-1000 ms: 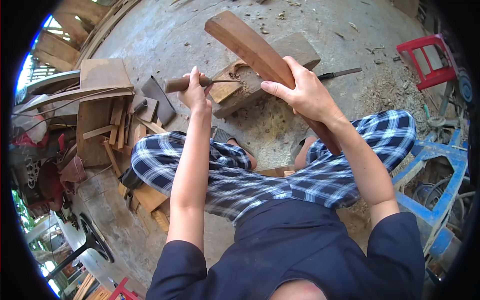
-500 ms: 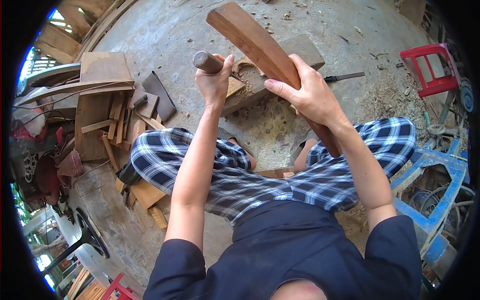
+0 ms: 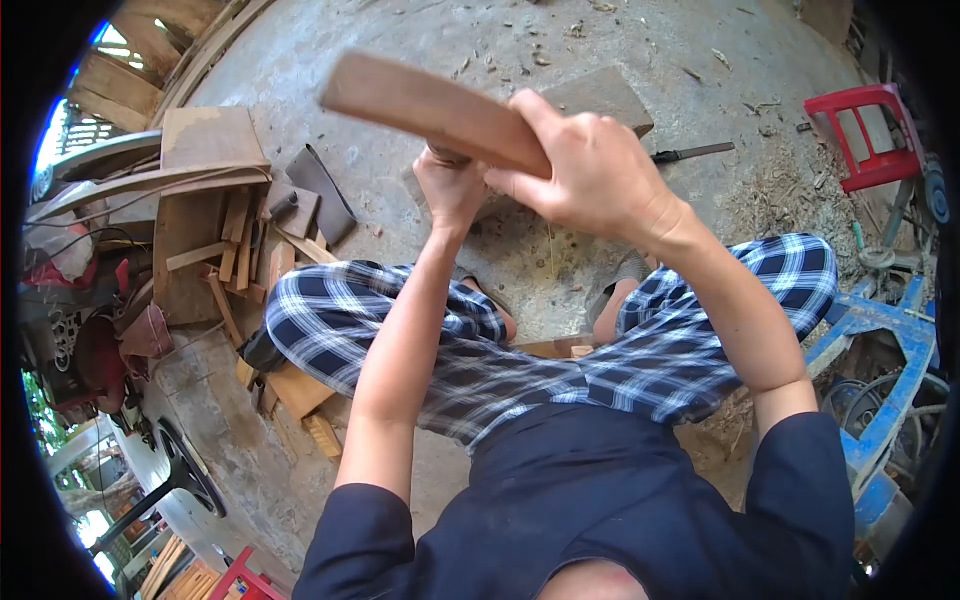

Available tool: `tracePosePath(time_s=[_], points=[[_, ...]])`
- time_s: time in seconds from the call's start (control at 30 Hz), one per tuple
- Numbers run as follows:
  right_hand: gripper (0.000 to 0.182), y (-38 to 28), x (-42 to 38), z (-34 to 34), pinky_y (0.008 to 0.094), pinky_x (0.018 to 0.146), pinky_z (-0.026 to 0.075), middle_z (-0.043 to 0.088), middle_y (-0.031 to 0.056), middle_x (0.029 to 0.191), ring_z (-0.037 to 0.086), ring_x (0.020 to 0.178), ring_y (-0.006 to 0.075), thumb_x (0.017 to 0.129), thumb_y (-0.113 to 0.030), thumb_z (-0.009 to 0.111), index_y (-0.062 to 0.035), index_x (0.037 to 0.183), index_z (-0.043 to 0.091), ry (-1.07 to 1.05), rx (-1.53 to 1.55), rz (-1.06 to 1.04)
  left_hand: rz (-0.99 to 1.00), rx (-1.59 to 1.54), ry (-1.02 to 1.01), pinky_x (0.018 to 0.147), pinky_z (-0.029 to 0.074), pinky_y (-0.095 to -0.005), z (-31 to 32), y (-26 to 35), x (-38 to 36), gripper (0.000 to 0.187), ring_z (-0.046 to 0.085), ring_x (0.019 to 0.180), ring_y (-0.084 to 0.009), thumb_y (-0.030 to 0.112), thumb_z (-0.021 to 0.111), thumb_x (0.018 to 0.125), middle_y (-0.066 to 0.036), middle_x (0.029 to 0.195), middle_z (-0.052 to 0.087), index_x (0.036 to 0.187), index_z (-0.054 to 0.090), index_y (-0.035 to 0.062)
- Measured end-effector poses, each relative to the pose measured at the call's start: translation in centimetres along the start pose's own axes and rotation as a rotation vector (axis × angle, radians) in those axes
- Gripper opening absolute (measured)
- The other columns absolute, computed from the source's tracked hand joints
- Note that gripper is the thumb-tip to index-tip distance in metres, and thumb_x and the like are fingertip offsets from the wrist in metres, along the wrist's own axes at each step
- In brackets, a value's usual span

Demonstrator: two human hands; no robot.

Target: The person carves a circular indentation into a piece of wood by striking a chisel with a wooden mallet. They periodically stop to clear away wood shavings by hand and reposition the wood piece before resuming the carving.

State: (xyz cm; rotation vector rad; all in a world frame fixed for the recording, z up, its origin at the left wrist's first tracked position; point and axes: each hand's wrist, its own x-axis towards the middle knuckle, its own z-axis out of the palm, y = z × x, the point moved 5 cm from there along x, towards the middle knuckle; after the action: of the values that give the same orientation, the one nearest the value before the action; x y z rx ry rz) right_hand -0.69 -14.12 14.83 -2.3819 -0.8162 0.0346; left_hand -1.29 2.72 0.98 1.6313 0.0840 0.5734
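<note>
My right hand (image 3: pixel 605 180) is wrapped round a long, flat-sided wooden club (image 3: pixel 425 105), which is raised and tilted across the view toward the upper left. Below it, my left hand (image 3: pixel 450 190) makes a fist around the round handle of a chisel (image 3: pixel 448 154). The club overlaps the handle's top, and the chisel's blade is hidden. Behind my hands, a thick wooden block (image 3: pixel 605 98) lies on the floor in front of my feet, its near part mostly covered by my hands and the club.
On the right are a narrow dark tool (image 3: pixel 695 152), scattered wood shavings (image 3: pixel 785 190), a red plastic stool (image 3: pixel 870 140) and a blue metal frame (image 3: pixel 880 335). A wooden box (image 3: pixel 215 140) and loose wood offcuts (image 3: pixel 235 240) crowd the left side.
The club has swung left and now lies over the chisel handle. My right hand has moved left with it, while my left fist has shifted slightly right and down.
</note>
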Motion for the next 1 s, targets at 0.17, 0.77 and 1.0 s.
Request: tracePosePath(time_s=[0.17,0.77,1.0], points=[[0.050,-2.8,0.1,-2.7,0.0424,0.065,0.058,0.072,0.0251,0.085,0.074,0.074,0.0372,0.088,-0.037,0.077,-0.0027,0.117,0.055,0.197,0.302,-0.047,-0.089,-0.047,0.071,0.071,0.056,-0.0293,-0.4,1.1,0.1,0.014,0.071,0.079,-0.0099,0.005,0.080,0.078,-0.006,0.082,0.077,0.090,0.074,-0.0005],[0.074,3.5,-0.6,3.9,0.0436,0.076,0.058,0.070,0.0270,0.105,0.074,0.082,0.0319,0.088,-0.052,0.068,0.0040,0.134,0.052,-0.058,0.458,0.190,-0.110,-0.136,0.057,0.069,0.053,-0.0248,-1.4,-1.1,0.3,0.014,0.065,0.073,-0.0072,0.009,0.081,0.084,0.000,0.081,0.070,0.091,0.071,0.0028],[0.073,8.8,-3.3,7.1,0.0311,0.047,0.052,0.061,0.0132,0.091,0.062,0.061,0.0171,0.089,-0.052,0.069,0.0003,0.137,0.050,-0.189,0.658,0.585,-0.226,-0.117,0.115,0.078,0.057,-0.0297,-4.7,-3.9,1.5,0.022,0.069,0.083,-0.0134,0.016,0.081,0.087,-0.005,0.091,0.072,0.099,0.067,0.0045]])
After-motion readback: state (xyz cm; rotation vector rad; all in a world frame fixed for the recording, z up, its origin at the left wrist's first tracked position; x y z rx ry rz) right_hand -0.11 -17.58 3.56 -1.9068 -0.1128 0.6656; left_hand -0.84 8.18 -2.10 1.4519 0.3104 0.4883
